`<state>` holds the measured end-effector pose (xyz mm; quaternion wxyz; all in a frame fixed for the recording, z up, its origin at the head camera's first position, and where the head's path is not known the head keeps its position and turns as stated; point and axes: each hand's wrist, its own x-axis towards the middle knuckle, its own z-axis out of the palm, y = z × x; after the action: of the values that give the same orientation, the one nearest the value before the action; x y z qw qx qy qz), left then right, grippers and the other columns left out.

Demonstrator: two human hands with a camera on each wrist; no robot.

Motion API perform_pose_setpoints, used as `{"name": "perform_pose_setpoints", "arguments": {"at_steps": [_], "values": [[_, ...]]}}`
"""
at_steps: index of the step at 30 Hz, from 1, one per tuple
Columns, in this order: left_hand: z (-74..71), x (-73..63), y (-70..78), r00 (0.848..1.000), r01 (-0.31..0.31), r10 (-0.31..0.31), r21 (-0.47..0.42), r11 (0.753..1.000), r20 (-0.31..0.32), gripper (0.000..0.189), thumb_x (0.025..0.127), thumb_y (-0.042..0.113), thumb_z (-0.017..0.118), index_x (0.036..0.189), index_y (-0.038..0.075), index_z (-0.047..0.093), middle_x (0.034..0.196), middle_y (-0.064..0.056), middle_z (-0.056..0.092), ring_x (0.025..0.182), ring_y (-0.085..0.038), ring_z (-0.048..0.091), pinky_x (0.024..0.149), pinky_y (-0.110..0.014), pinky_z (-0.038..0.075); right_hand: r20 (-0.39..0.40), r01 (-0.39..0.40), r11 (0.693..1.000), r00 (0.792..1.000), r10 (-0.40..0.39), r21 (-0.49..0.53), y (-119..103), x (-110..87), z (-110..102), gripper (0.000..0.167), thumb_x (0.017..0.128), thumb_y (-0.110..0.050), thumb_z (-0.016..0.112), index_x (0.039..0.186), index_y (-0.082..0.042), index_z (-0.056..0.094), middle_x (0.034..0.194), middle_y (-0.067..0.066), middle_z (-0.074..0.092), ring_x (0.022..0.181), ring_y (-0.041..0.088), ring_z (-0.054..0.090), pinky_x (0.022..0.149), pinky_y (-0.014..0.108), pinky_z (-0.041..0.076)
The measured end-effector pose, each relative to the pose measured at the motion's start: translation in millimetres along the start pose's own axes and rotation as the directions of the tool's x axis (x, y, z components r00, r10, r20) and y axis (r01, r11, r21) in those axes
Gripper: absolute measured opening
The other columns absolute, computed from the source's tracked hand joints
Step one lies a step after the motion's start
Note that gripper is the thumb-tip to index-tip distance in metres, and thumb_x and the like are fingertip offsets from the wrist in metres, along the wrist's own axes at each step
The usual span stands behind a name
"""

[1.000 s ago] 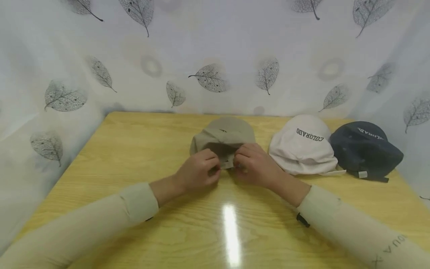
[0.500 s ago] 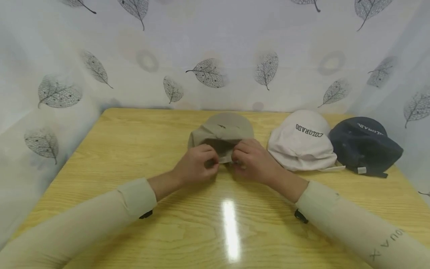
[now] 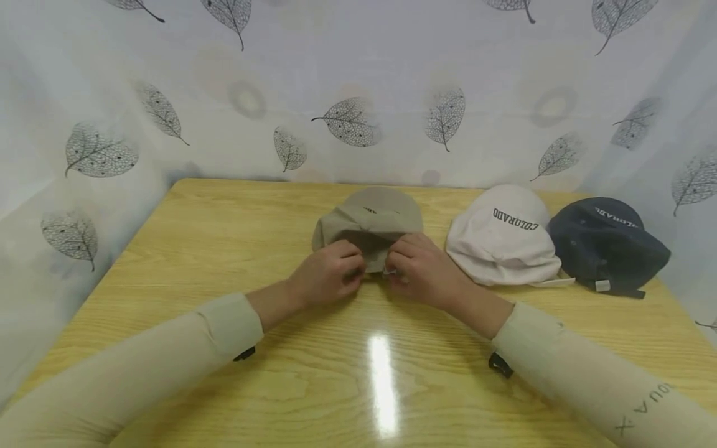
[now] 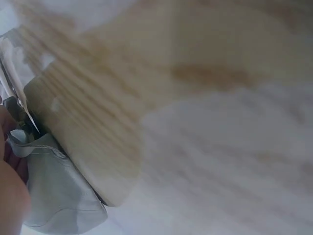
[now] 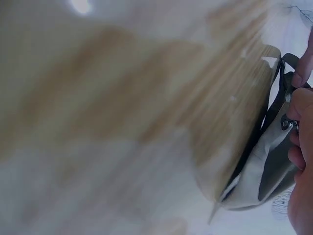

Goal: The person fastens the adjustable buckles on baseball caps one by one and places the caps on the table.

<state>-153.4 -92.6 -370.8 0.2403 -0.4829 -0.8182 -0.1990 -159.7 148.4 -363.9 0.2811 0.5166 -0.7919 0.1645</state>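
Note:
A khaki baseball cap [image 3: 386,211] stands at the far middle of the table, its back opening facing me. The left hand [image 3: 329,274] pinches the adjusting strap [image 3: 374,266] at the left of that opening. On the other side, the curled fingers of the right hand [image 3: 420,269] grip the strap beside a small metal buckle [image 5: 286,122], plain in the right wrist view. Both hands' fingertips are a short gap apart. In the left wrist view, the cap's side panel [image 4: 63,188] shows next to the left hand [image 4: 11,196]. The fingers partly hide the strap ends.
To the right stands a white cap [image 3: 498,246] lettered COLORADO, with a dark navy cap [image 3: 605,249] beside it near the table's right edge. The yellow wood-grain table [image 3: 235,224] backs onto a leaf-patterned curtain [image 3: 386,74].
The fingers have shifted slightly along the strap, and a bit of shiny metal now shows at the right fingertips. The caps stay in place; the head view has moved slightly.

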Motion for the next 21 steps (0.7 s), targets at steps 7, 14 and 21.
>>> {"name": "perform_pose_setpoints", "arguments": {"at_steps": [7, 14, 21], "values": [[2.9, 0.2, -0.4, 0.997, -0.075, 0.075, 0.055, 0.996, 0.002, 0.008, 0.079, 0.008, 0.076, 0.085, 0.006, 0.070, 0.092, -0.005, 0.066, 0.086, -0.018, 0.062, 0.078, -0.027, 0.054, 0.037, 0.079, 0.993, 0.996, -0.077, -0.084, -2.4, 1.2, -1.2, 0.019, 0.069, -0.007, 0.079, 0.080, -0.009, 0.063, 0.086, 0.003, 0.063, 0.089, 0.026, 0.060, 0.084, 0.040, 0.048], [4.3, 0.0, -0.8, 0.996, -0.086, 0.087, 0.045, 0.995, -0.022, 0.009, 0.078, 0.005, 0.078, 0.084, 0.006, 0.072, 0.089, -0.005, 0.067, 0.084, -0.018, 0.063, 0.076, -0.029, 0.053, 0.090, 0.085, 0.990, 0.993, -0.075, -0.115, -7.1, 1.5, -4.5, 0.014, 0.072, -0.008, 0.075, 0.080, -0.011, 0.064, 0.087, 0.003, 0.063, 0.091, 0.025, 0.061, 0.087, 0.039, 0.048], [6.3, 2.7, -3.6, 0.984, -0.169, 0.174, 0.104, 0.980, -0.043, 0.006, 0.079, 0.006, 0.077, 0.081, 0.007, 0.072, 0.086, -0.004, 0.067, 0.078, -0.019, 0.061, 0.072, -0.029, 0.052, 0.101, 0.054, 0.993, 0.994, -0.043, -0.105, -5.1, -0.6, -3.2, 0.017, 0.072, -0.009, 0.078, 0.080, -0.011, 0.063, 0.086, 0.003, 0.063, 0.090, 0.025, 0.060, 0.086, 0.040, 0.047]]}}
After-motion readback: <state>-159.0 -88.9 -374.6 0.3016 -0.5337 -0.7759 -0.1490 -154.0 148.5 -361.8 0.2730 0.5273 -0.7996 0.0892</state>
